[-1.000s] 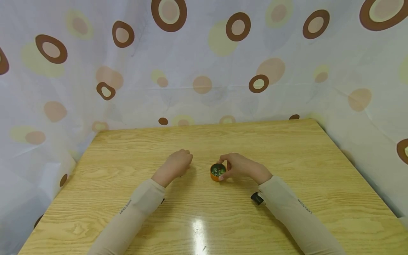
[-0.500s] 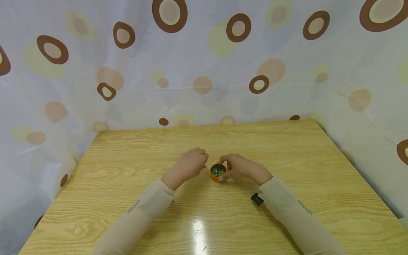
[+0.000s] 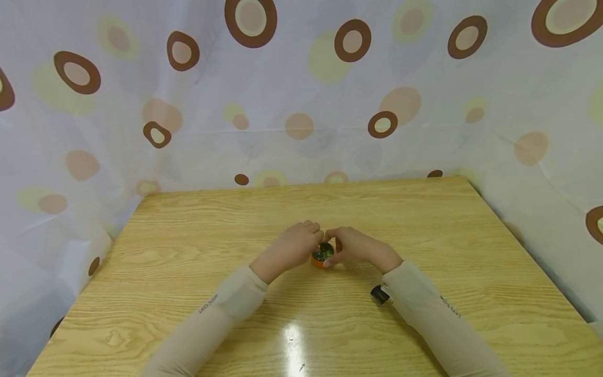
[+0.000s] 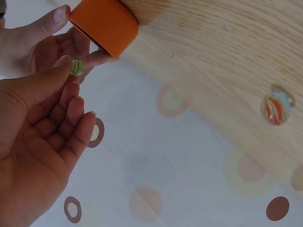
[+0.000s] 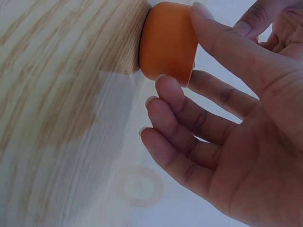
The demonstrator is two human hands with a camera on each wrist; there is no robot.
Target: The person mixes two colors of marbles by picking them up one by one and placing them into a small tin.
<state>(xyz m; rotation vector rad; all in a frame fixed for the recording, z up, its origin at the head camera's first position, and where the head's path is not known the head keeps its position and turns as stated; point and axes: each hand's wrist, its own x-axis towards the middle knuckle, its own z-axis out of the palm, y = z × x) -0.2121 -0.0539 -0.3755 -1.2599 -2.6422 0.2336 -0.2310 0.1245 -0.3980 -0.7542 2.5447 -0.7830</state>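
Observation:
A small round orange cup [image 3: 317, 263] stands upright on the table, with several glassy marbles [image 3: 323, 255] inside. My right hand [image 3: 360, 246] grips its rim from the right between thumb and forefinger; the other fingers curl loosely beside the wall in the right wrist view. Just at the cup's left edge is my left hand [image 3: 293, 247]. Its thumb and finger pinch a green-streaked marble [image 4: 77, 67], seen close to the cup's mouth in the left wrist view. That marble is hidden in the head view.
A clear marble with orange-red swirls [image 4: 275, 108] lies on the wooden table [image 3: 405, 209], apart from the cup. A black object [image 3: 379, 294] shows at the right cuff. A white curtain with round spots [image 3: 301, 94] stands behind the table and along its sides.
My left hand has moved right, from open table to the cup's left edge. The right hand and the cup have stayed in place.

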